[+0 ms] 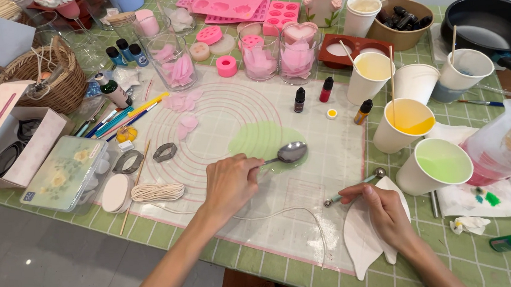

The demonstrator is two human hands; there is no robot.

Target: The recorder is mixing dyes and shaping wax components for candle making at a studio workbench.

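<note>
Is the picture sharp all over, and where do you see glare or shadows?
Head view: even, soft light; the left hand holding the spoon and the right hand are sharp, with only faint shadows. A small glare spot sits on the grey floor. The table's edges bow slightly from the wide lens.

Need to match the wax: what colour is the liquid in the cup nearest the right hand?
Pale green liquid in the white paper cup, clearest in the head view.

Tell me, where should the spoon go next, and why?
Probably a small sweep across the green patch. The left hand holds the spoon with its bowl at that patch's edge on the mat, while the right hand steadies a small tool.
</note>
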